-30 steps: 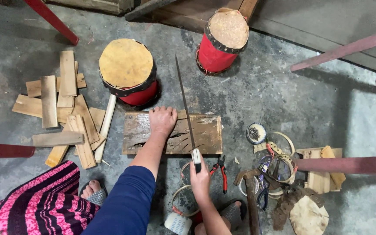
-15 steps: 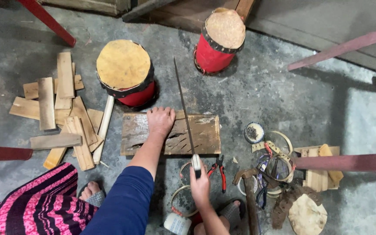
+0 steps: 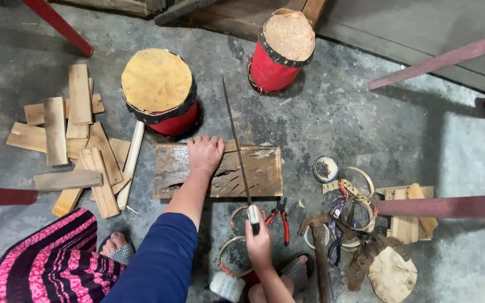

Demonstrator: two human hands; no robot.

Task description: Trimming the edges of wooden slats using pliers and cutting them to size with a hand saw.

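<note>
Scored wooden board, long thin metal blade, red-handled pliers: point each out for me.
Scored wooden board [image 3: 265, 171], head view, bare right end of its top.
Long thin metal blade [image 3: 234, 134], head view, mid-length of the blade.
Red-handled pliers [image 3: 281, 220], head view, on the handles.

Bare floor right of the board [image 3: 262, 174]; drums [image 3: 161, 92] behind, plank pile [image 3: 74, 140] left (tools near).

Even, soft daylight, medium bright, no glare. Concrete floor [image 3: 366, 129] reads clearly; faint soft shadows sit under the two drums [image 3: 161, 92] and beside the red bars [image 3: 439, 56]. Focus is sharp across the frame, no motion blur. Slight wide-angle stretch at the edges.
</note>
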